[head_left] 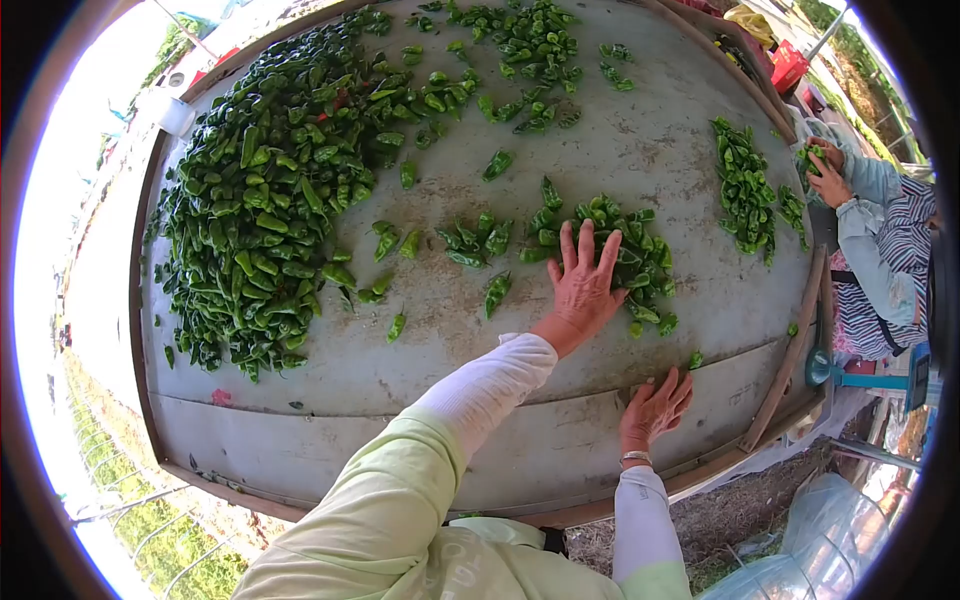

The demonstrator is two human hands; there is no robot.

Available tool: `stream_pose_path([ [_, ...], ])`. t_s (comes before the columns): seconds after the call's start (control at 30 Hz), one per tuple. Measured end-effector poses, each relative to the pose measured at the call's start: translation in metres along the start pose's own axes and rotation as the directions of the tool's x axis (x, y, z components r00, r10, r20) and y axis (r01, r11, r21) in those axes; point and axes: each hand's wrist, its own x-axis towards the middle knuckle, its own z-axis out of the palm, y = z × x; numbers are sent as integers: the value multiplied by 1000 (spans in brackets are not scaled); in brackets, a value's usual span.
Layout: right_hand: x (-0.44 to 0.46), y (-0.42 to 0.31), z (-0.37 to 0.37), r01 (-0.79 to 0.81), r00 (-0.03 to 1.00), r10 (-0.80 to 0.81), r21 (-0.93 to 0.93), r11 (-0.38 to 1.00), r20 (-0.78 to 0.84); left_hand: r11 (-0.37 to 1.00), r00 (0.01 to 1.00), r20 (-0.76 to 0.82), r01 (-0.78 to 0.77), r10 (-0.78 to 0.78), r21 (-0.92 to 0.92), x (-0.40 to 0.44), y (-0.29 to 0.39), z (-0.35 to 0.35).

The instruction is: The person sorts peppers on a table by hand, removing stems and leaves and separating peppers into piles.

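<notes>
My left hand [583, 290] lies with its fingers spread over the near edge of a small heap of green peppers [643, 262], palm down and touching them. Close to the table's front side, my right hand [655, 412] rests on the grey tabletop [450, 365] with its fingers stretched out and nothing in them. One loose pepper [696, 360] lies just beyond its fingertips. To the left of my left hand are a small cluster of peppers [477, 238] and a single pepper [497, 293].
A large pile of green peppers [265, 210] covers the table's left side. Another group of peppers [530, 45] lies at the back, and one more [742, 190] at the right. A wooden rim [790, 375] edges the table. At the right, a co-worker's hands [828, 178] hold green peppers.
</notes>
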Motion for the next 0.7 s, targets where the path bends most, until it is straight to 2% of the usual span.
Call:
stream_pose_path([
  [0.13, -3, -1, 0, 7, 1000, -7, -5, 1000, 9, 997, 997, -61, 45, -48, -55, 60, 7, 7],
  [0.2, -1, -2, -1, -11, 1000, 11, -11, 1000, 6, 970, 992, 55, 124, -115, -207, 75, 15, -9],
  [0.23, -1, -2, -1, -8, 1000, 8, -12, 1000, 9, 970, 991, 56, 129, -120, -206, 71, 18, -17],
  [0.3, 0, -2, -1, -11, 1000, 12, -9, 1000, 12, 975, 1000, -2, 26, -27, -220, 54, 19, -34],
  [0.4, -2, 1, 3, 1, 1000, -1, -8, 1000, -12, 997, 996, -84, -4, -2, -72, 13, -5, -58],
  [0.47, -3, 2, 4, 8, 1000, -8, -12, 1000, -20, 994, 981, -189, 68, -52, 80, -6, -41, -73],
  [0.53, 0, 3, 4, 6, 999, -6, -14, 1000, -40, 978, 947, -269, 199, -176, 63, -16, -82, -83],
  [0.57, -1, 3, 4, 8, 999, -8, -12, 1000, -40, 980, 950, -263, 189, -168, 56, -22, -94, -85],
  [0.63, -2, 2, 3, 4, 999, -4, -9, 1000, -47, 934, 916, -242, 348, -321, 79, -31, -109, -86],
  [0.7, -2, 0, 1, -2, 999, 2, 1, 1000, -36, 951, 944, -206, 285, -256, 123, -34, -98, -71],
])
